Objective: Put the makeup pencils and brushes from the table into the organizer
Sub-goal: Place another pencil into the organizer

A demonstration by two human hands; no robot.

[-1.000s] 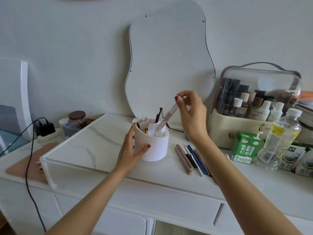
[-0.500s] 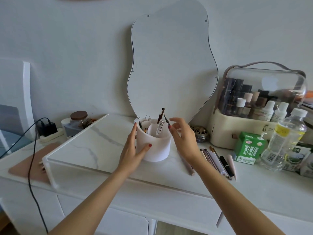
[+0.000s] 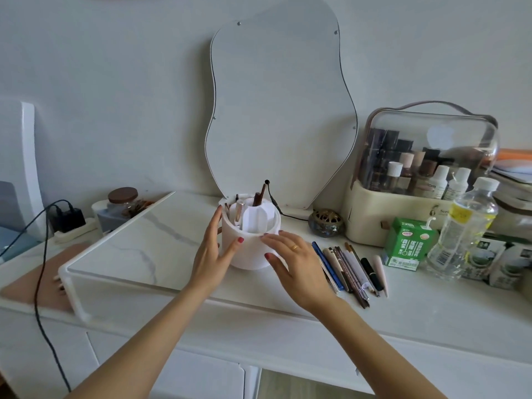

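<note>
I see the white round organizer (image 3: 250,240) standing on the white table (image 3: 431,318), with a clear-handled brush (image 3: 238,215) and brown pencils (image 3: 258,197) upright in its compartments. My left hand (image 3: 211,251) touches its left wall with straight fingers. My right hand (image 3: 296,263) lies flat and relaxed on its right side, holding nothing. Just right, the loose pencils and brushes (image 3: 349,267) lie side by side, long axes pointing away from me.

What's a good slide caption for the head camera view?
Both hands, left and right, steady the white organizer while pencils wait beside it.
</note>
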